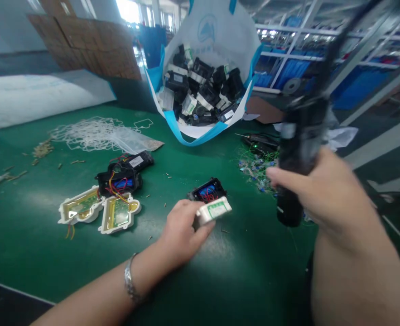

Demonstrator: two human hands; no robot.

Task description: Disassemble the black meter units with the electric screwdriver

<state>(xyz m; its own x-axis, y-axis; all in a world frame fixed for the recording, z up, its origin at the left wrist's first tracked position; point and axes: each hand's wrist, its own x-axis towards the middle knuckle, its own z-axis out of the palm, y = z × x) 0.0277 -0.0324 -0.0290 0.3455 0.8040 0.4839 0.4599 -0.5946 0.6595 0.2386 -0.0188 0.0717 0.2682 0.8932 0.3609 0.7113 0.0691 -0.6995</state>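
Left grip (182,228) around white casing (217,209)

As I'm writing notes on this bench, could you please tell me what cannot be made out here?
All in the head view:
Black tool in the right hand: markings smeared by blur.
White box: left end hidden by the left hand; green print too small and blurred to read.
Black case: near side hidden behind white box and left hand.
Bag: top cut off by the upper edge; deeper contents covered by upper pieces.

Factory workshop: green workbench (227,280), bag (186,138) of device casings (206,93), white framework (299,32).
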